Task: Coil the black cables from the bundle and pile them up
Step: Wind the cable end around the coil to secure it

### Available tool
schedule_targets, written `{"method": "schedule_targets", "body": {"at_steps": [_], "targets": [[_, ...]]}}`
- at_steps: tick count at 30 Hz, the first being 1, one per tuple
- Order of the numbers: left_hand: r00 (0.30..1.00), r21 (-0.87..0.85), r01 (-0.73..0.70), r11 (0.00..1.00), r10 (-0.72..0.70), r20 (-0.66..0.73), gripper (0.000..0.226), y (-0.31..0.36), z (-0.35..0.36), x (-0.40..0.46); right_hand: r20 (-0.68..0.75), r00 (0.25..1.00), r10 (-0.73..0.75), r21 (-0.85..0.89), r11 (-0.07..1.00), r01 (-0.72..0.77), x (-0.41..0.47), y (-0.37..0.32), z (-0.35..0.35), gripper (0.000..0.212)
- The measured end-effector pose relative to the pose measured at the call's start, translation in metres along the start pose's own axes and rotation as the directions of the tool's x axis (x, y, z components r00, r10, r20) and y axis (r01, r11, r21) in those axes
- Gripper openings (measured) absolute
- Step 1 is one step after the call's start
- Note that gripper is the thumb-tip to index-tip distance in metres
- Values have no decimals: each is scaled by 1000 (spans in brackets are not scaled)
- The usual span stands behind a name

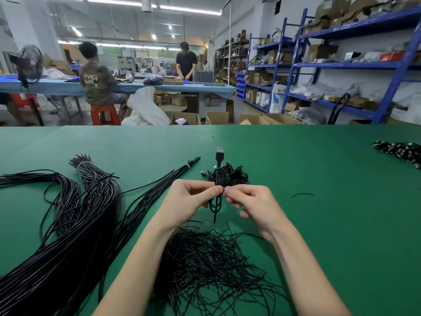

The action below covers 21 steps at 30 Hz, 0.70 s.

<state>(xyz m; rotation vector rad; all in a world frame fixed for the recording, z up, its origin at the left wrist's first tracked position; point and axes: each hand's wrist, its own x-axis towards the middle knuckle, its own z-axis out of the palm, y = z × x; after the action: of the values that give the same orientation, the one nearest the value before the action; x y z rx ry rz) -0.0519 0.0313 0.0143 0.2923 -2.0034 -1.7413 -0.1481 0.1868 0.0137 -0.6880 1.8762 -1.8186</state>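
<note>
Two hands meet above the green table (319,201): left hand (186,199) and right hand (252,206) both pinch one small coiled cable (214,205), its loops hanging downward between them. Just beyond the fingertips lies the pile of coiled cables (227,174), about equally near either hand; the uncoiled bundle (91,213) sprawls to the left.

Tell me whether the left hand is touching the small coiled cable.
Touching. The head view shows the left hand pinching the coiled cable at its top, fingertips meeting the right hand there.
</note>
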Motion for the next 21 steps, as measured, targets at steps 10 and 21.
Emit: {"method": "schedule_targets", "body": {"at_steps": [10, 21], "targets": [[983, -163, 179, 970, -168, 80, 30, -2, -4, 0, 120, 957, -262, -391, 874, 288, -8, -9, -7, 9], [999, -110, -4, 994, 9, 42, 24, 6, 9, -2, 15, 983, 181, 368, 914, -173, -3, -4, 6, 8]]}}
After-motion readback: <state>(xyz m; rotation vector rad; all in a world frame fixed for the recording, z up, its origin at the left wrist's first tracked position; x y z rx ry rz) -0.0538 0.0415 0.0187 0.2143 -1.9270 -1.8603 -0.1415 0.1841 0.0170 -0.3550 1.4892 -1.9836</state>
